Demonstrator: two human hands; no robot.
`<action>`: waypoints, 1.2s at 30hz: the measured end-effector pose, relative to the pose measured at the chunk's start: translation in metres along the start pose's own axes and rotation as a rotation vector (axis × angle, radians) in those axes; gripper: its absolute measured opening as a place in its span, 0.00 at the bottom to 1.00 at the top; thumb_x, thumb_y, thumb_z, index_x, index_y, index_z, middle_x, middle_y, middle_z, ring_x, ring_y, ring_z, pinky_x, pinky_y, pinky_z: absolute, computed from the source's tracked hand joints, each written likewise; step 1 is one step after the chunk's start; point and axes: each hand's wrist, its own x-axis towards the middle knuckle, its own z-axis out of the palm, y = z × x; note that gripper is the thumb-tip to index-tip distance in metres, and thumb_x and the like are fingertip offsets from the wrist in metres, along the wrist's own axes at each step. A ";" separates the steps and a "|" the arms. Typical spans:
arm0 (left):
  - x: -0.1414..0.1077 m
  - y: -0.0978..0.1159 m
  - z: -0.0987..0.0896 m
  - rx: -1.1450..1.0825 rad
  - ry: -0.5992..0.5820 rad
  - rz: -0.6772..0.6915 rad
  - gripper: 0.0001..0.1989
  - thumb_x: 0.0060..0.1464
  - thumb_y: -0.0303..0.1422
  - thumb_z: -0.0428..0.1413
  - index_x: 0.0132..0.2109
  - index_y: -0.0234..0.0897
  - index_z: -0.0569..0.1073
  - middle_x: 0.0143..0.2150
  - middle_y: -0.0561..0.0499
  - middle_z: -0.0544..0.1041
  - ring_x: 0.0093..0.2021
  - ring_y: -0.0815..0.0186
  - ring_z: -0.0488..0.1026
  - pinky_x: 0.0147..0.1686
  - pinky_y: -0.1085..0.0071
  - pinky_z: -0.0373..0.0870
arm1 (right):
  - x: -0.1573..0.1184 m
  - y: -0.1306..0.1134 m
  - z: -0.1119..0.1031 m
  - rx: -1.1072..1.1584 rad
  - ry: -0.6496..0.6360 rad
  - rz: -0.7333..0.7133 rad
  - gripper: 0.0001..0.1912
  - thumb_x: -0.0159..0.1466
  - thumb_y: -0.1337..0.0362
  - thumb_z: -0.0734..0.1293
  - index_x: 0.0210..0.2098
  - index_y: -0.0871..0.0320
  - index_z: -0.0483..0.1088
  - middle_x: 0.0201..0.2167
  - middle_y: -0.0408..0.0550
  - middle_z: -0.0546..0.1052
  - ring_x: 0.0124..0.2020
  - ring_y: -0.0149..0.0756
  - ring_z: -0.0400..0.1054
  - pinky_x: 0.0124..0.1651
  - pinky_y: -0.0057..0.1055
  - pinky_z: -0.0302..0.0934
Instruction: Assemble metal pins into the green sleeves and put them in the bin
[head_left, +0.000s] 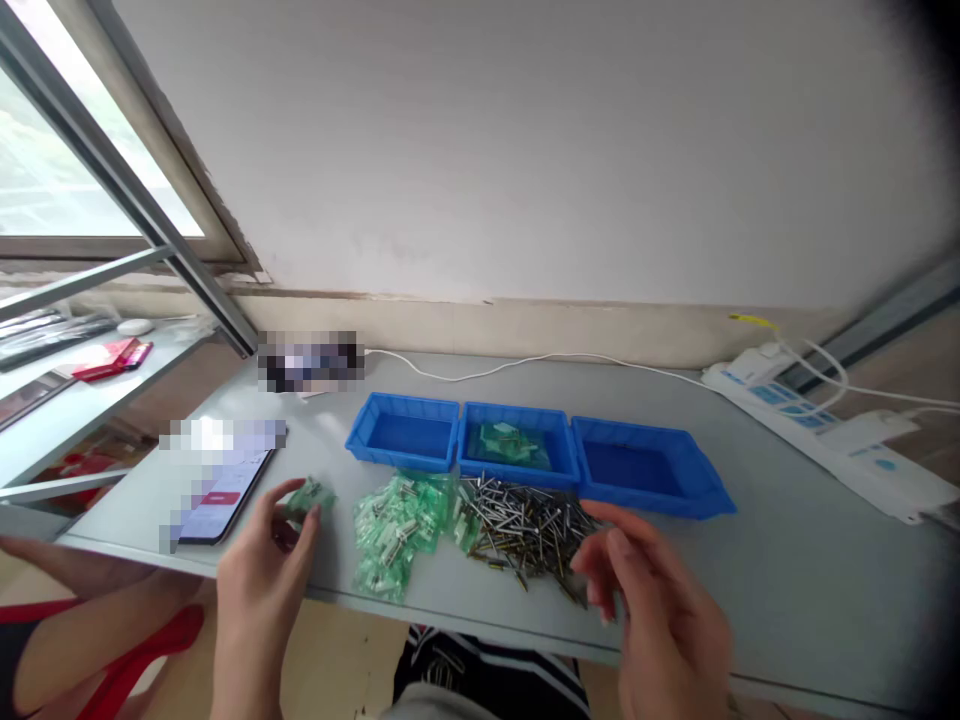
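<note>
My left hand (274,550) pinches a small green plastic packet (309,497) between thumb and fingers, over the table's left part. To its right lies a heap of similar green packets (397,530) with white pieces inside. Beside that heap is a pile of metal screws (525,525), silver and brass-coloured. My right hand (652,590) hovers at the pile's right edge with fingers curled; whether its fingertips hold anything is hidden. Behind the piles stand three blue trays: the middle one (517,475) holds green packets, while the left (405,463) and right (652,502) ones show bare bottoms.
A phone (232,490) lies at the table's left, partly blurred. Another blurred object (311,365) stands behind it. A white power strip (817,425) with plugs sits at the right, its cable (480,375) along the wall. Someone's bare limbs (97,590) show at lower left.
</note>
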 end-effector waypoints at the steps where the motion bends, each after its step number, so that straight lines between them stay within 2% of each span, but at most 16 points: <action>1: -0.002 0.005 -0.001 -0.031 0.041 -0.014 0.22 0.59 0.47 0.59 0.57 0.46 0.78 0.32 0.54 0.75 0.31 0.61 0.72 0.37 0.64 0.68 | 0.000 0.000 -0.001 0.006 -0.001 0.000 0.21 0.68 0.44 0.74 0.46 0.55 0.81 0.26 0.46 0.77 0.23 0.30 0.64 0.22 0.25 0.56; 3: -0.006 0.016 -0.003 -0.162 0.075 -0.012 0.22 0.58 0.46 0.62 0.57 0.46 0.79 0.34 0.54 0.74 0.34 0.62 0.74 0.40 0.65 0.70 | -0.002 -0.002 0.000 0.009 -0.017 0.016 0.21 0.68 0.44 0.74 0.46 0.55 0.81 0.26 0.46 0.77 0.23 0.30 0.63 0.22 0.25 0.56; 5: -0.013 0.030 -0.001 -0.392 0.012 0.032 0.25 0.59 0.46 0.65 0.61 0.46 0.76 0.35 0.54 0.73 0.35 0.63 0.74 0.40 0.67 0.73 | -0.005 -0.006 0.004 0.009 -0.041 0.043 0.20 0.69 0.44 0.73 0.46 0.54 0.81 0.26 0.46 0.77 0.25 0.31 0.64 0.24 0.26 0.58; 7: -0.023 0.048 0.005 -0.662 -0.120 0.092 0.30 0.60 0.43 0.66 0.66 0.47 0.70 0.37 0.54 0.73 0.35 0.65 0.74 0.37 0.70 0.76 | -0.011 -0.010 0.011 0.017 -0.085 0.064 0.19 0.70 0.45 0.72 0.47 0.53 0.80 0.27 0.45 0.76 0.26 0.32 0.64 0.26 0.26 0.60; 10: -0.045 0.074 0.020 -0.898 -0.415 0.146 0.28 0.65 0.39 0.65 0.67 0.49 0.66 0.36 0.55 0.70 0.31 0.69 0.71 0.29 0.76 0.74 | -0.020 -0.014 0.024 0.050 -0.211 0.070 0.20 0.70 0.44 0.70 0.50 0.53 0.79 0.29 0.45 0.77 0.25 0.32 0.64 0.27 0.27 0.60; 12: -0.058 0.085 0.032 -0.979 -0.562 0.173 0.26 0.66 0.38 0.64 0.66 0.49 0.66 0.36 0.56 0.67 0.30 0.71 0.69 0.29 0.77 0.74 | -0.023 -0.014 0.031 0.067 -0.291 0.093 0.20 0.70 0.44 0.71 0.48 0.53 0.79 0.29 0.44 0.76 0.24 0.30 0.62 0.26 0.27 0.59; 14: -0.068 0.092 0.043 -1.002 -0.644 0.183 0.25 0.67 0.36 0.64 0.66 0.48 0.67 0.35 0.57 0.65 0.30 0.71 0.68 0.29 0.77 0.74 | -0.024 -0.012 0.034 0.064 -0.310 0.119 0.17 0.69 0.45 0.73 0.43 0.53 0.78 0.27 0.43 0.76 0.23 0.29 0.61 0.25 0.26 0.57; 17: -0.075 0.098 0.052 -1.019 -0.666 0.181 0.25 0.66 0.35 0.64 0.66 0.48 0.67 0.33 0.58 0.64 0.29 0.72 0.66 0.29 0.78 0.73 | -0.021 -0.010 0.032 0.074 -0.263 0.150 0.16 0.67 0.47 0.75 0.38 0.54 0.75 0.25 0.42 0.76 0.22 0.28 0.61 0.24 0.24 0.57; 21: -0.079 0.105 0.053 -1.045 -0.709 0.178 0.25 0.68 0.36 0.63 0.68 0.49 0.67 0.33 0.57 0.64 0.28 0.72 0.67 0.29 0.77 0.73 | -0.016 -0.008 0.028 0.164 -0.258 0.184 0.21 0.66 0.44 0.76 0.43 0.54 0.77 0.25 0.42 0.75 0.21 0.27 0.60 0.23 0.23 0.57; 23: -0.079 0.108 0.052 -1.050 -0.749 0.188 0.27 0.68 0.36 0.63 0.69 0.49 0.65 0.33 0.57 0.65 0.29 0.71 0.68 0.29 0.76 0.74 | -0.015 -0.008 0.027 0.157 -0.272 0.196 0.21 0.65 0.43 0.76 0.41 0.55 0.77 0.24 0.41 0.74 0.21 0.27 0.61 0.22 0.23 0.57; 26: -0.076 0.109 0.053 -1.046 -0.718 0.159 0.28 0.67 0.38 0.64 0.69 0.49 0.66 0.35 0.57 0.68 0.30 0.71 0.68 0.31 0.75 0.74 | -0.015 -0.009 0.027 0.131 -0.277 0.199 0.20 0.64 0.44 0.77 0.37 0.55 0.75 0.23 0.41 0.75 0.20 0.26 0.60 0.22 0.23 0.56; 27: -0.075 0.109 0.053 -1.033 -0.702 0.138 0.24 0.67 0.39 0.63 0.66 0.47 0.68 0.35 0.56 0.69 0.30 0.71 0.69 0.30 0.75 0.74 | -0.015 -0.010 0.027 0.132 -0.277 0.200 0.20 0.64 0.44 0.77 0.36 0.55 0.75 0.23 0.42 0.76 0.20 0.26 0.60 0.22 0.23 0.55; 29: -0.072 0.107 0.054 -0.969 -0.720 0.132 0.12 0.68 0.43 0.61 0.52 0.41 0.75 0.33 0.56 0.70 0.29 0.71 0.69 0.29 0.76 0.71 | -0.015 -0.011 0.027 0.129 -0.282 0.203 0.21 0.65 0.45 0.77 0.34 0.55 0.73 0.22 0.42 0.76 0.19 0.26 0.59 0.22 0.23 0.55; 31: -0.071 0.104 0.055 -0.886 -0.756 0.179 0.16 0.70 0.44 0.59 0.37 0.38 0.71 0.27 0.56 0.68 0.26 0.71 0.68 0.27 0.77 0.68 | -0.014 -0.011 0.027 0.116 -0.292 0.202 0.21 0.65 0.45 0.76 0.33 0.55 0.72 0.22 0.41 0.75 0.19 0.26 0.59 0.22 0.24 0.54; 33: -0.070 0.102 0.056 -0.832 -0.750 0.232 0.20 0.70 0.44 0.58 0.32 0.39 0.66 0.24 0.57 0.66 0.24 0.71 0.67 0.26 0.76 0.66 | -0.013 -0.010 0.028 0.106 -0.293 0.198 0.21 0.66 0.44 0.75 0.32 0.55 0.72 0.22 0.41 0.73 0.20 0.27 0.59 0.23 0.25 0.54; 36: -0.070 0.100 0.059 -0.809 -0.702 0.271 0.19 0.71 0.43 0.57 0.32 0.39 0.66 0.25 0.57 0.66 0.25 0.71 0.67 0.26 0.76 0.65 | -0.010 -0.005 0.028 0.095 -0.261 0.170 0.20 0.66 0.45 0.75 0.33 0.55 0.73 0.23 0.39 0.69 0.23 0.28 0.59 0.25 0.25 0.55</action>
